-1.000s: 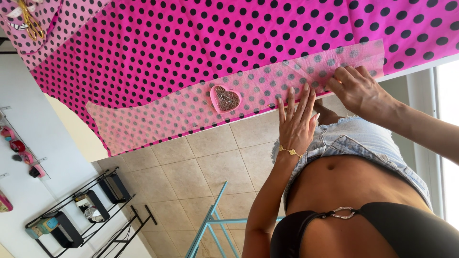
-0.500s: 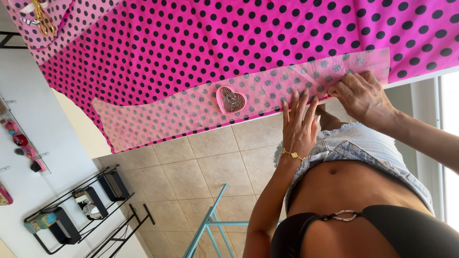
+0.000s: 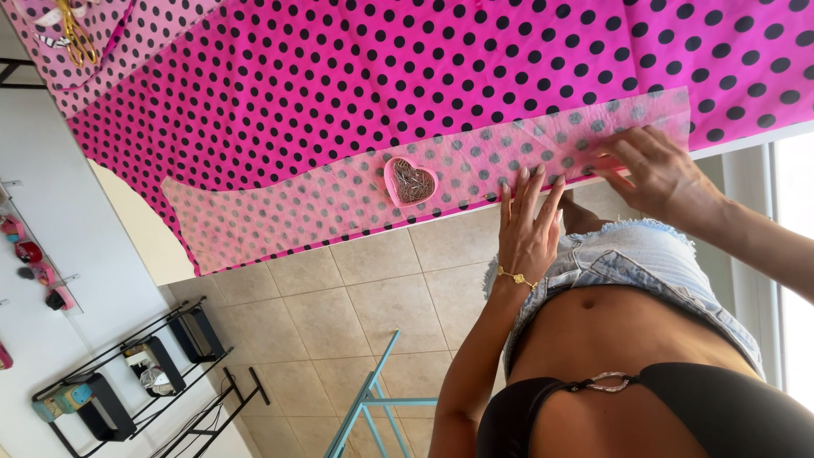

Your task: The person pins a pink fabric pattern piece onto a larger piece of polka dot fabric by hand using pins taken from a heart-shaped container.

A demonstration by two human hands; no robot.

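Note:
A hot-pink fabric with black dots (image 3: 407, 76) covers the table. Along its near edge lies a sheer pale-pink strip (image 3: 280, 208). On the strip sits a pink heart-shaped dish of pins (image 3: 411, 181). My left hand (image 3: 527, 229), wearing a gold bracelet, lies flat with its fingertips on the strip's near edge, just right of the dish. My right hand (image 3: 661, 174) is further right, fingers and thumb pinching the strip's edge at the table's rim.
Gold scissors (image 3: 76, 34) lie on a paler dotted piece at the far left of the table. Below is a tiled floor (image 3: 339, 314), a teal metal frame (image 3: 373, 399) and black racks (image 3: 144, 373) by the white wall. A bright window (image 3: 797, 254) is on the right.
Both hands stay on the strip's near edge. My left fingers have drawn closer together. The view has shifted slightly, so the dish and the strip sit a little lower in the frame.

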